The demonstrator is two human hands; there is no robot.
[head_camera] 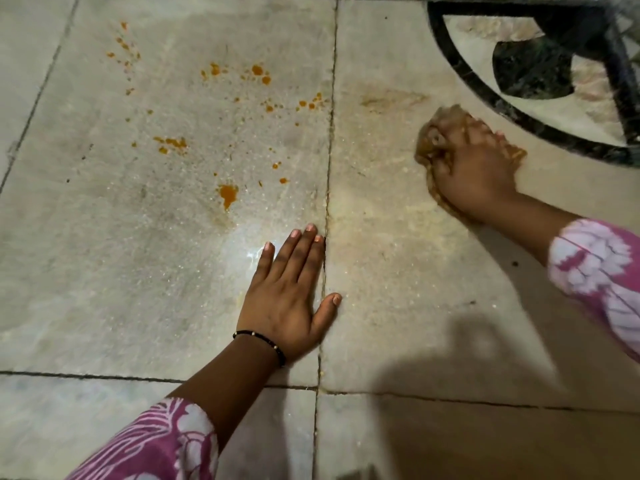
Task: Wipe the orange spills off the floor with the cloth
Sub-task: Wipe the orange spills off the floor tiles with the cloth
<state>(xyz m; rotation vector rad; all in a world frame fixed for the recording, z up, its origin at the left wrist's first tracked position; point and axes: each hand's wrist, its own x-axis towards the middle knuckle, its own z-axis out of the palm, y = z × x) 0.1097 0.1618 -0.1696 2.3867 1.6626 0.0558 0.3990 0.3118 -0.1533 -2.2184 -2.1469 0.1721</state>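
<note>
Fingers of the right hand point(474, 174) clench the bunched cloth point(438, 140) against the floor point(398, 271), blurred. Left hand point(287, 299) lies flat, fingers together. Orange spills point(227, 194) lie left of the cloth, across the tile joint, nearer the left hand.

Single head view; steep downward, close over floor point(138, 271).

Pale polished stone floor tiles point(138, 271): smooth, glossy, speckled. Crumpled brown-stained cloth point(437, 140): soft, damp-looking. Black stone inlay band point(450, 64): glossy. Orange spills point(228, 194): wet sheen.
</note>
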